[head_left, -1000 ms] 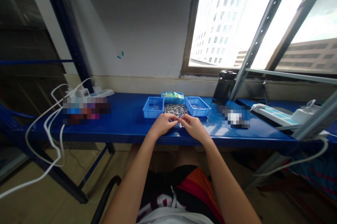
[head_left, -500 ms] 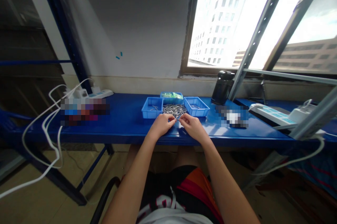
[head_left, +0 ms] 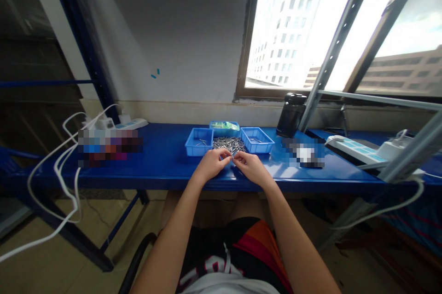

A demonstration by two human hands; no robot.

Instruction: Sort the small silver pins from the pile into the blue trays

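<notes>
My left hand (head_left: 212,165) and my right hand (head_left: 251,166) meet fingertip to fingertip just in front of a pile of small silver metal pieces (head_left: 226,143) that look like screws. Both are closed in a pinch on a small silver metal piece (head_left: 232,158), mostly hidden by the fingers. Left of the pile stands a blue bin (head_left: 199,150) with a few thin metal pieces in it. Another blue bin (head_left: 258,147), on the right, also has a few. Behind the pile, a third blue bin (head_left: 216,131) holds green-and-clear plastic packaging (head_left: 226,125).
All of this is on a blue table (head_left: 162,156) against a wall. Right of the bins are a black jug-like container (head_left: 291,117) and a blurred item (head_left: 305,153). Power strips (head_left: 355,150) and white cables (head_left: 69,188) lie toward both sides. A metal post (head_left: 333,50) rises at right.
My fingertips have come slightly closer together, and the small metal piece between them shows less and at a steeper angle. The view has shifted very slightly. Bins and pile look unchanged.
</notes>
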